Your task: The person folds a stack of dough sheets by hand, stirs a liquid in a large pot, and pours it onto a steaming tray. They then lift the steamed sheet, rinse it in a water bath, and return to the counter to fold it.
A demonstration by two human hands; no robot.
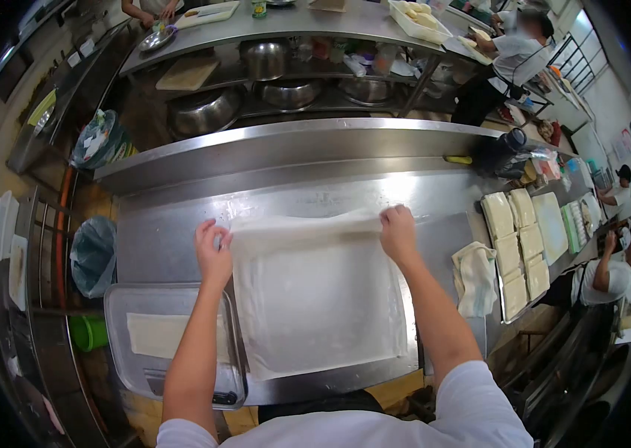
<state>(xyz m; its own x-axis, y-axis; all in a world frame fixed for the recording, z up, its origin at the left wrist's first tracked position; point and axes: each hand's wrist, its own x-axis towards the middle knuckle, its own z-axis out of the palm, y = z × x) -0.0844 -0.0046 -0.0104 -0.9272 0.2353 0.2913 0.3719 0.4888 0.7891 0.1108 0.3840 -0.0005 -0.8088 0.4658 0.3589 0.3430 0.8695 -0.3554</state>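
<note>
A thin, whitish, see-through sheet that looks like pastry dough is spread on the steel worktop in front of me. My left hand pinches its far left corner. At the far right corner, my right hand has its fingers closed on the edge. Between both hands the far edge is slightly rumpled and raised. Beneath my left forearm lies a shallow clear tray holding a pale rectangular strip and a dark-handled tool.
On the right are a folded cloth and a tray of pale square packets. A raised steel ledge runs along the back. Bags of waste hang at left. Co-workers stand beyond.
</note>
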